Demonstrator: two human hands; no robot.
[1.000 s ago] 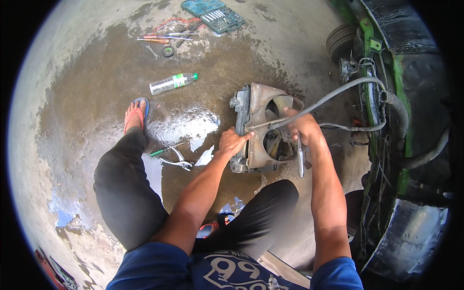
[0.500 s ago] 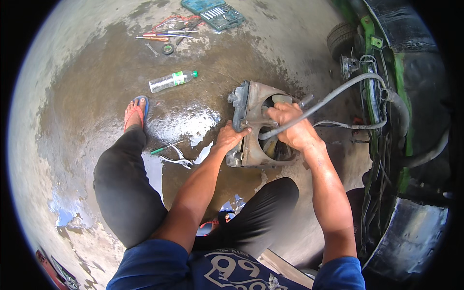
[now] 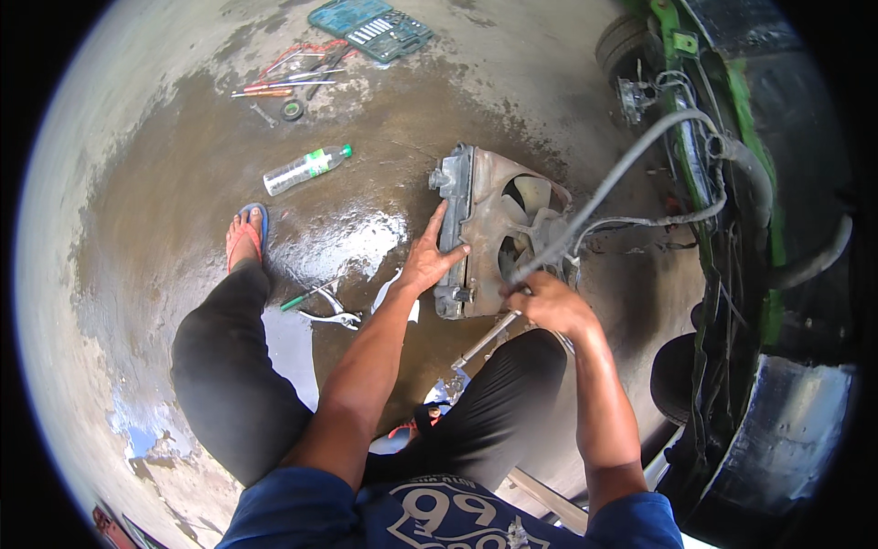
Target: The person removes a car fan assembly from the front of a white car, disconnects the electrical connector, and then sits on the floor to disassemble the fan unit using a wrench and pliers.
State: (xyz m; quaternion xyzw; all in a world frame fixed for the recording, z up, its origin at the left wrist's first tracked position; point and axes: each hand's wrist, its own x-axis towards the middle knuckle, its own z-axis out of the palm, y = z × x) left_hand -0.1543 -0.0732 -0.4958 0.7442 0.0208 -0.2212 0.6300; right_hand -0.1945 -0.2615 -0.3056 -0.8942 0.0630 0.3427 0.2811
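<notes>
A dirty grey radiator with a brown fan shroud (image 3: 487,206) stands on the wet floor before me, with pale fan blades (image 3: 529,195) showing through its openings. My left hand (image 3: 428,261) lies against its left edge, fingers spread and thumb on the shroud. My right hand (image 3: 551,306) is closed at the near right corner of the shroud, around a silver metal bar tool (image 3: 485,340) that slants down toward my knee. A grey hose (image 3: 631,160) arches over from the vehicle and ends close to the right fingertips; whether they touch it I cannot tell.
The vehicle's open green-edged front (image 3: 739,101) stands along the right. On the floor are pliers (image 3: 337,317), a green-handled screwdriver (image 3: 297,300), a plastic bottle (image 3: 306,171), black tape (image 3: 292,111), several long tools (image 3: 283,87) and a teal socket case (image 3: 389,38).
My right hand has moved from the shroud's upper opening down toward me, and the metal bar now points nearer my knee. My left hand has spread its fingers along the radiator edge.
</notes>
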